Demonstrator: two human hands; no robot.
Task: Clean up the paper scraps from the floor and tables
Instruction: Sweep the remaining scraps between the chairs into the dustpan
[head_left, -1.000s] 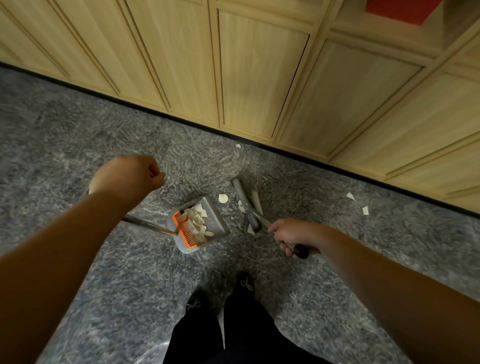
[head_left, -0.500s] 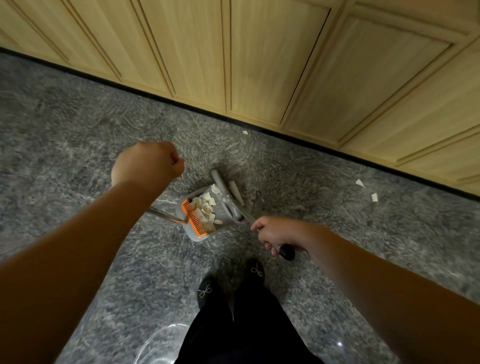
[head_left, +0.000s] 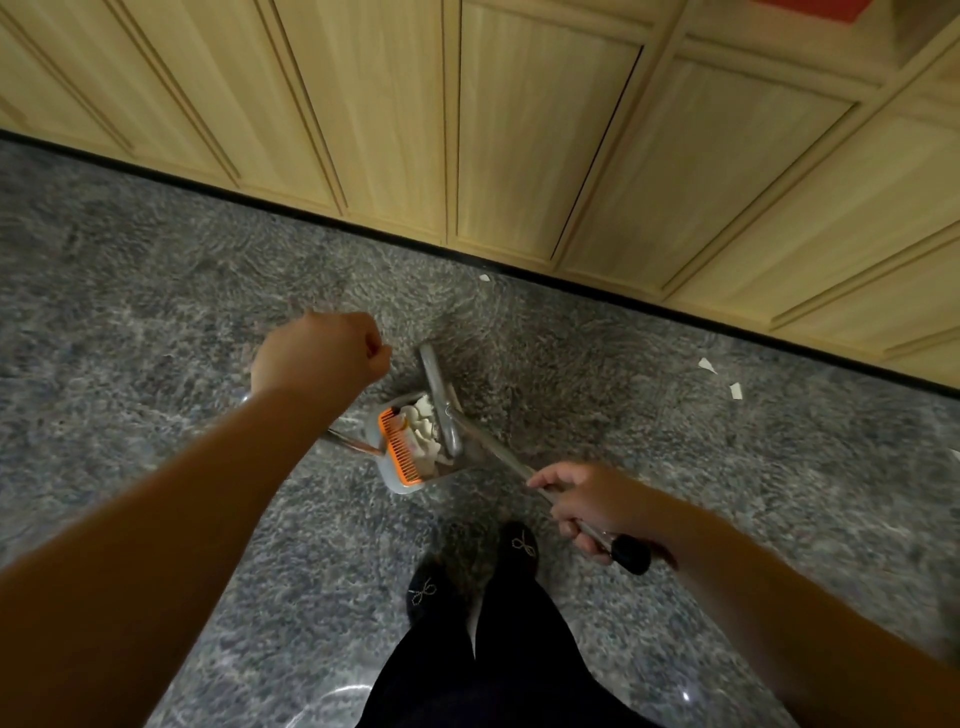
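A grey dustpan (head_left: 397, 480) with an orange comb edge sits on the speckled floor and holds several white paper scraps (head_left: 423, 423). My left hand (head_left: 322, 353) is fisted above it, gripping the top of the dustpan's metal handle (head_left: 350, 442). My right hand (head_left: 589, 501) grips the broom's metal handle near its black end cap. The grey broom head (head_left: 439, 395) lies across the dustpan's open mouth. Loose paper scraps lie on the floor: two at the right (head_left: 719, 375) and one by the baseboard (head_left: 484, 278).
Light wooden cabinet doors (head_left: 519, 130) with a black baseboard run along the far side of the floor. My black shoes (head_left: 470, 569) and dark trousers stand just behind the dustpan. Grey floor extends left and right.
The broom head swept left from the floor onto the dustpan's mouth, pushing the nearby scraps in. The two hands stayed on their handles and the view shifted a little.
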